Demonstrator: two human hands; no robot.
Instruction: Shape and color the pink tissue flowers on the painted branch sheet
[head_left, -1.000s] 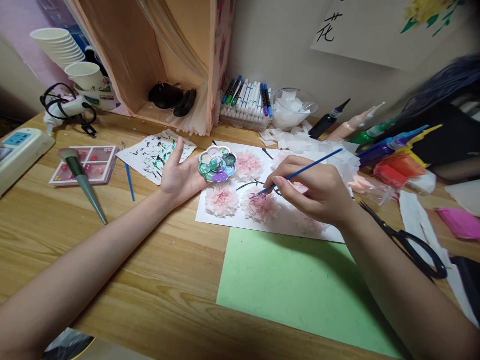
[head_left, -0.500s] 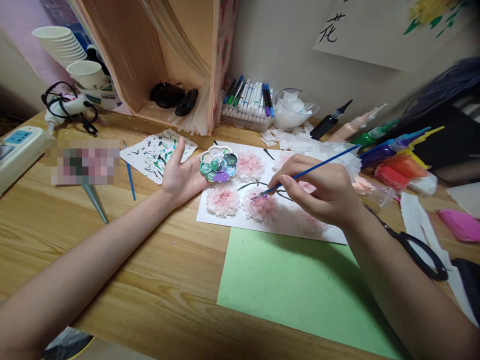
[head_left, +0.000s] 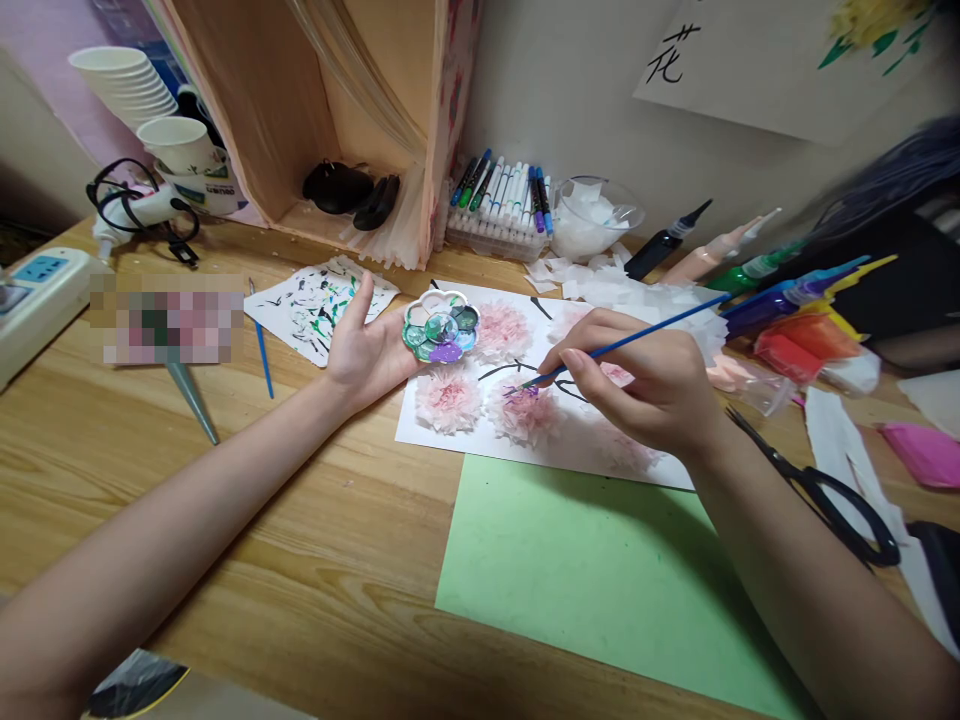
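Note:
My left hand (head_left: pixel 367 345) lies palm up on the wooden desk and holds a small flower-shaped paint palette (head_left: pixel 440 326) with green, blue and purple paint on its fingertips. My right hand (head_left: pixel 645 385) pinches a thin blue paintbrush (head_left: pixel 630 340). The brush tip touches a pink tissue flower (head_left: pixel 525 410) glued on a white sheet (head_left: pixel 570 440). More pink flowers (head_left: pixel 448 397) sit on the same sheet, with black painted stems between them.
A green paper sheet (head_left: pixel 600 580) lies near me. Black scissors (head_left: pixel 817 490) rest at right beside paint bottles (head_left: pixel 780 290). Marker pens (head_left: pixel 502 195), a bowl of tissue (head_left: pixel 592 215), a paint-smeared scrap (head_left: pixel 319 300), a spare blue brush (head_left: pixel 261 345), paper cups (head_left: pixel 127 85) and a power strip (head_left: pixel 34 290) line the back and left.
The brush tip has shifted slightly over the pink flower, and my right hand edged a little right. My left hand and palette stay almost still.

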